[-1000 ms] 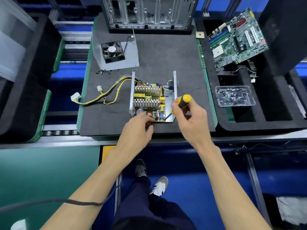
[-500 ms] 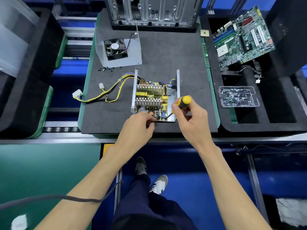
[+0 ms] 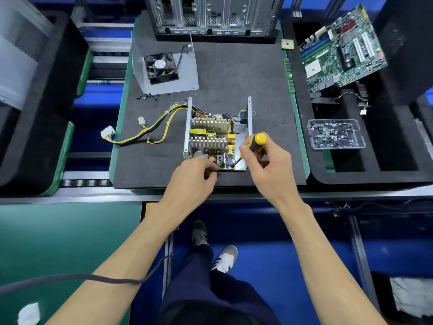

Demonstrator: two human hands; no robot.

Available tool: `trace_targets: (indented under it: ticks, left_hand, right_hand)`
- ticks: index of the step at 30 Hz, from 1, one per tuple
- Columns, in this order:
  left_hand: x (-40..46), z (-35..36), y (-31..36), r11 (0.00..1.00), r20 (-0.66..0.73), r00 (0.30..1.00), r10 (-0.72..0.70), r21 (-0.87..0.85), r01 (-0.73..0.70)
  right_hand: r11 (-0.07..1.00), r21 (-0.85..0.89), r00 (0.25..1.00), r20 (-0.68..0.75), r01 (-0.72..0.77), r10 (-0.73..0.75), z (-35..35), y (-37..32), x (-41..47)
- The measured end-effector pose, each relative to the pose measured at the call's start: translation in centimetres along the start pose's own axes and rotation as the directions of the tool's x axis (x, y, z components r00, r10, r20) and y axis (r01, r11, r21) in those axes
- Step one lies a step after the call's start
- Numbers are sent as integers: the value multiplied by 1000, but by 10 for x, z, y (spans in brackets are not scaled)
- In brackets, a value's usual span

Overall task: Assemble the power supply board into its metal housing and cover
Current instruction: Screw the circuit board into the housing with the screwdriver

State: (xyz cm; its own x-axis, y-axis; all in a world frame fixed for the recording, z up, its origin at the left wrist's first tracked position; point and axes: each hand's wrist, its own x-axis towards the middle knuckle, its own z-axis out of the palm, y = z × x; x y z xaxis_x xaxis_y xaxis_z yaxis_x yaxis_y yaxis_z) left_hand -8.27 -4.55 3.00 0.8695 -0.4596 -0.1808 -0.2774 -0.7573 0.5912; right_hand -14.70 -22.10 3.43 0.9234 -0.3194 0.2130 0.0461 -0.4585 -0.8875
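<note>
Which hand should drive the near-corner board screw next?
Right. The right hand already grips the screwdriver, its tip down at the near right corner of the power supply board. The left hand rests at the metal housing's near edge, probably steadying it.

Two hands (image 3: 192,177), one screwdriver (image 3: 254,144), one power supply board (image 3: 210,139), one fan (image 3: 160,68), one motherboard (image 3: 342,50), one screw tray (image 3: 336,133).

Single head-worn wide-angle view, looking steeply down and forward, close over the black work mat (image 3: 234,73)
</note>
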Motion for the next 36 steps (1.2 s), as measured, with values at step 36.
trace_targets:
  ticks: [36]
  left_hand:
    - [7,-60,70,893,-146,897,417,-120,-434]
  right_hand:
    - [990,-91,981,172,105,-88,-10,-11,16]
